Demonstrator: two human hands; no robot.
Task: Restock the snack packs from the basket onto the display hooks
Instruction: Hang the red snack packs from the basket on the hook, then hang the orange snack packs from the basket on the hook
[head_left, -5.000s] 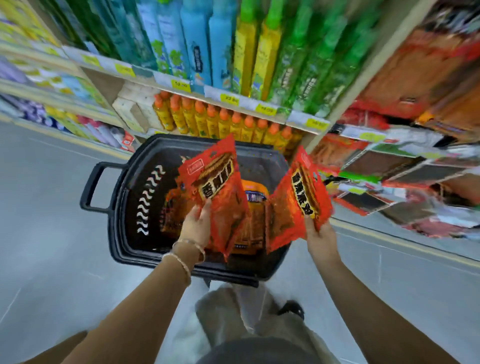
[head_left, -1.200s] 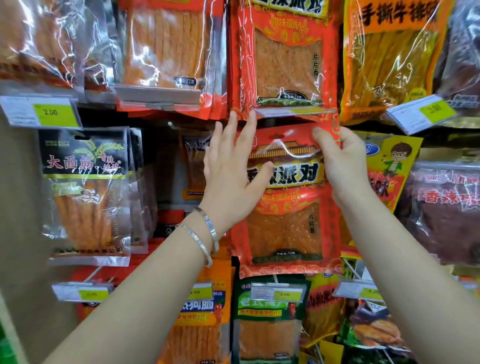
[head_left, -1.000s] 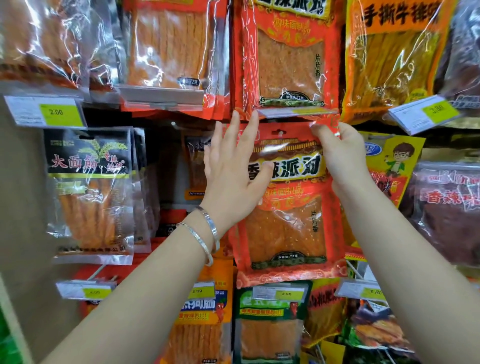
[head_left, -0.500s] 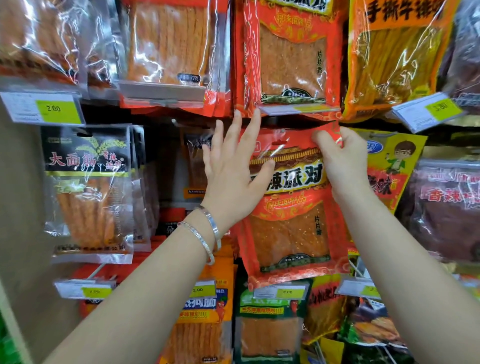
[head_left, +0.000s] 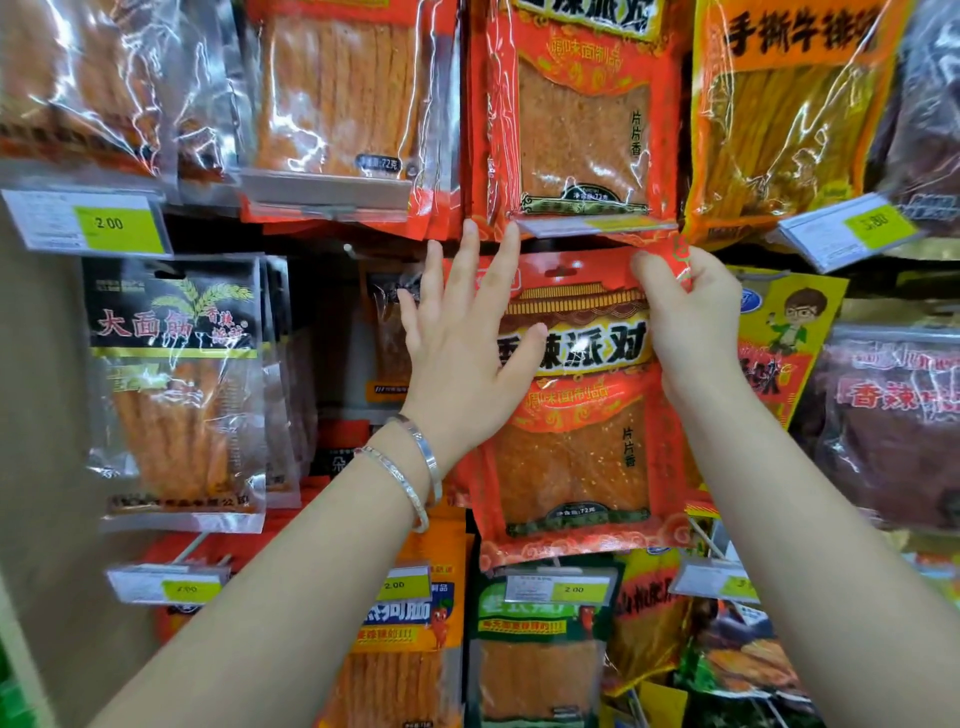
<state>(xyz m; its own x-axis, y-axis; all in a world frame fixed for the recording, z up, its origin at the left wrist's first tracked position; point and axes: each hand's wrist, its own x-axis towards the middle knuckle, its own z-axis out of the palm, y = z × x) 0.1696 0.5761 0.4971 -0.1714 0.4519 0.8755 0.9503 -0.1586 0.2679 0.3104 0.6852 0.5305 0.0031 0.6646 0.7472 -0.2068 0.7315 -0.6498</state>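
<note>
A red snack pack with a clear window hangs flat against the display in the centre. My left hand lies on its upper left part with straight, spread fingers, the thumb over the printed label. My right hand pinches the pack's top right corner between thumb and fingers. The hang hole at the pack's top edge shows just under a price tag. The hook itself is hidden. The basket is out of view.
Snack packs fill the hooks all round: an identical red pack above, a black-topped pack at left, a yellow cartoon pack at right, green and orange packs below. Price tags stick out on hook ends. A beige wall is at far left.
Five seconds ago both hands held red packs over the black basket. Within the last second the pack tilted and dropped a little, then straightened up near the hook; my hands kept their places.
</note>
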